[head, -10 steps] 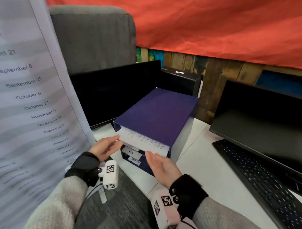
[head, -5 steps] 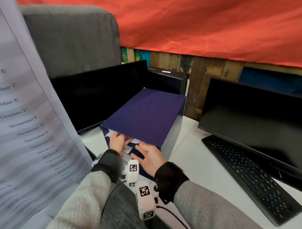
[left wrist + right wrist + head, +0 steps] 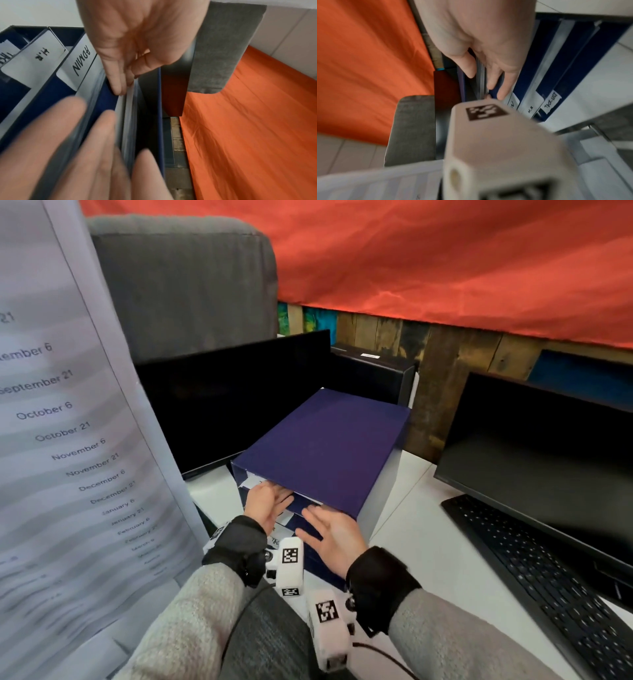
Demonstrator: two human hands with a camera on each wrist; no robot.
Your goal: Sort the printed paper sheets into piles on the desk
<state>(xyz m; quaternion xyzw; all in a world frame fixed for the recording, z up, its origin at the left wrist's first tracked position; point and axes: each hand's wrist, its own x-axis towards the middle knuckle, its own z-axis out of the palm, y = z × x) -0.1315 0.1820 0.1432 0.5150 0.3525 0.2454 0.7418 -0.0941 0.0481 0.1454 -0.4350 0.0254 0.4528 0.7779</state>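
Note:
A dark blue file box (image 3: 325,446) with stacked slots stands on the white desk (image 3: 428,546). The wrist views show its slot labels, ADMIN (image 3: 81,60) and H.R (image 3: 41,53). A white printed sheet (image 3: 251,482) lies almost fully inside the top slot, only its front edge showing. My left hand (image 3: 265,503) touches that edge with straight fingers (image 3: 118,86). My right hand (image 3: 330,534) is flat and open at the slot front, its fingers (image 3: 494,81) against the paper edges. A large printed sheet of dates (image 3: 68,440) hangs close at the left.
A dark monitor (image 3: 233,398) stands behind the box on the left. Another monitor (image 3: 541,460) and a black keyboard (image 3: 548,577) take up the right. A grey padded panel (image 3: 185,285) and a red cloth (image 3: 445,261) close off the back.
The sheet that stuck out of the top slot has slid inside. Both hands moved forward to the slot mouth and stay there.

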